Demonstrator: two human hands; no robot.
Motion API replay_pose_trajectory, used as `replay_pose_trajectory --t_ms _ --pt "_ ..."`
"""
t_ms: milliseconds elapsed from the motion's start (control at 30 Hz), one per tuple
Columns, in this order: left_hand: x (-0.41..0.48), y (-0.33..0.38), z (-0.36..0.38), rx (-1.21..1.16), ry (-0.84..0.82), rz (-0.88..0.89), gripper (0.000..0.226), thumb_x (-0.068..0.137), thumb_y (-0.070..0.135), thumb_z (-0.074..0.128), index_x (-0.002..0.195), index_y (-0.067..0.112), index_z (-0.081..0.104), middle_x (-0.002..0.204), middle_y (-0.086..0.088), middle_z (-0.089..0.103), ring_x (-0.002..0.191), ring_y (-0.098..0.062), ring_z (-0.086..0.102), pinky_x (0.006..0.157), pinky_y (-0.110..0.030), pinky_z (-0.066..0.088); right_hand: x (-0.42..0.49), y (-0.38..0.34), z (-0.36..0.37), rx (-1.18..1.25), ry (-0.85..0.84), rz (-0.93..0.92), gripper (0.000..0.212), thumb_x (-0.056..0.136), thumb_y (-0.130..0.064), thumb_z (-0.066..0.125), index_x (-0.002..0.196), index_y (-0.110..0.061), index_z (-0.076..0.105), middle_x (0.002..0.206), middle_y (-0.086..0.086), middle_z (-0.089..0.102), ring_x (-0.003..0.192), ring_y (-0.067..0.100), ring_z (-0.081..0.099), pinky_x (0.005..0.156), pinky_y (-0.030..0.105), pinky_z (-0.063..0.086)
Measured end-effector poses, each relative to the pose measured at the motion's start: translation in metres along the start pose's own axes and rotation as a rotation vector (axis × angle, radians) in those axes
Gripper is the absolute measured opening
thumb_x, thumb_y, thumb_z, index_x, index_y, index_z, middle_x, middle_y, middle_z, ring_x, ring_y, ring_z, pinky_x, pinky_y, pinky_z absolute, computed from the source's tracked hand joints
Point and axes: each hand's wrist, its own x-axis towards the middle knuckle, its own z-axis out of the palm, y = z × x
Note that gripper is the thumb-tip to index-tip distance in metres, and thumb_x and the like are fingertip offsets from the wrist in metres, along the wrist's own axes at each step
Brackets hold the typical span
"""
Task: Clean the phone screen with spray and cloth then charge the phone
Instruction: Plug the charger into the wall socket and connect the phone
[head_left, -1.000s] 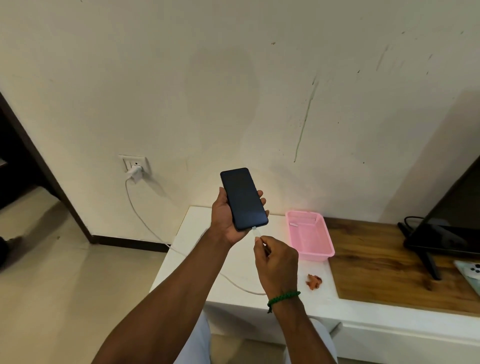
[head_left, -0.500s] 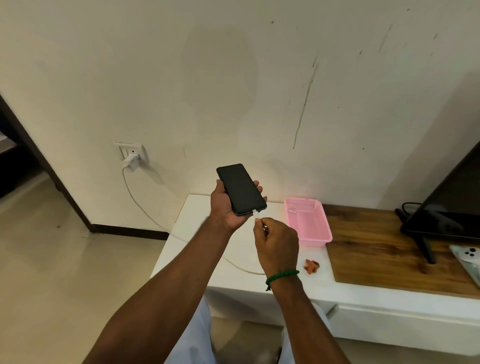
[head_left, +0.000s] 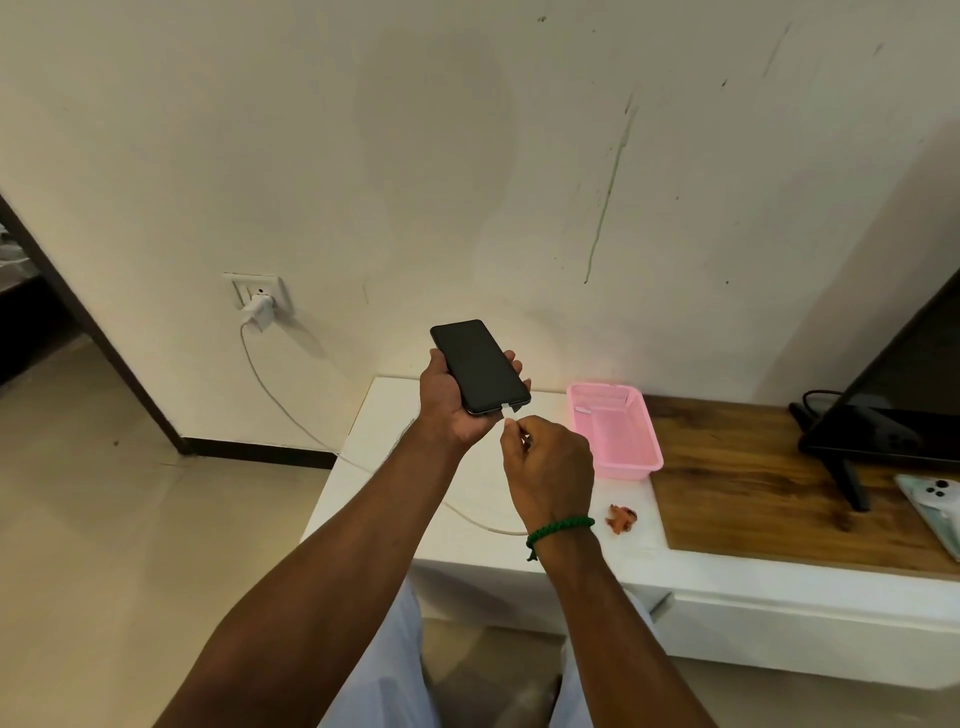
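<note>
left grip (head_left: 451, 402) clamped around dark phone (head_left: 480, 366), screen up; right grip (head_left: 550, 467) pinching white cable plug (head_left: 508, 409) touching phone's bottom edge, above white desk (head_left: 384, 421).

Cream wall (head_left: 467, 156) fills the view, scuffed, with a green streak (head_left: 608, 192) running down it. Dark skirting (head_left: 260, 453) meets the beige floor (head_left: 104, 519). A low white cabinet (head_left: 374, 467) stands against the wall, with a wooden panel (head_left: 753, 493) across its right side.

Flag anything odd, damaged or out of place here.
A greenish drip streak runs down the wall. A small orange scrap lies loose on the white cabinet top near the pink basket.
</note>
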Motion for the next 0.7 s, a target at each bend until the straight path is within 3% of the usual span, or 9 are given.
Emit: replay_pose_trajectory --t_ms 133,267,433,700 --pt "0.0008 0.0006 -0.0014 -0.027 0.009 -0.005 0.062 0.098 0.055 0.025 0.127 0.01 0.057 0.11 -0.022 0.062 0.091 -0.036 0.062 0.084 -0.05 0.049 0.0029 -0.0002 -0.0031 -0.005 -0.014 -0.019 0.035 0.093 -0.035 0.05 0.08 -0.008 0.068 0.074 0.009 0.071 0.061 0.012 0.054 0.066 0.017 0.04" --pt "0.0006 0.0017 -0.0027 -0.049 0.012 -0.005 0.057 0.099 0.051 0.025 0.119 0.008 0.059 0.108 -0.023 0.062 0.09 -0.036 0.062 0.08 -0.049 0.051 -0.0004 -0.0002 -0.0035 0.007 -0.01 -0.027 0.034 0.093 -0.034 0.051 0.081 -0.008 0.069 0.074 0.008 0.072 0.06 0.009 0.052 0.067 0.017 0.04" --pt "0.0009 0.005 0.0002 -0.087 0.011 -0.015 0.054 0.099 0.047 0.026 0.107 0.007 0.062 0.103 -0.023 0.062 0.088 -0.036 0.061 0.081 -0.048 0.05 -0.0029 -0.0015 -0.0045 0.042 -0.011 -0.045 0.032 0.092 -0.032 0.053 0.08 -0.007 0.069 0.073 0.009 0.072 0.063 0.019 0.063 0.068 0.02 0.048" --pt "-0.0021 0.0045 0.0027 -0.078 0.004 -0.009 0.05 0.1 0.045 0.027 0.115 0.009 0.058 0.108 -0.023 0.059 0.088 -0.037 0.06 0.08 -0.047 0.05 -0.0016 -0.0051 -0.0046 0.098 0.016 -0.073 0.03 0.091 -0.029 0.057 0.074 -0.007 0.068 0.067 0.009 0.07 0.057 0.016 0.059 0.063 0.019 0.044"
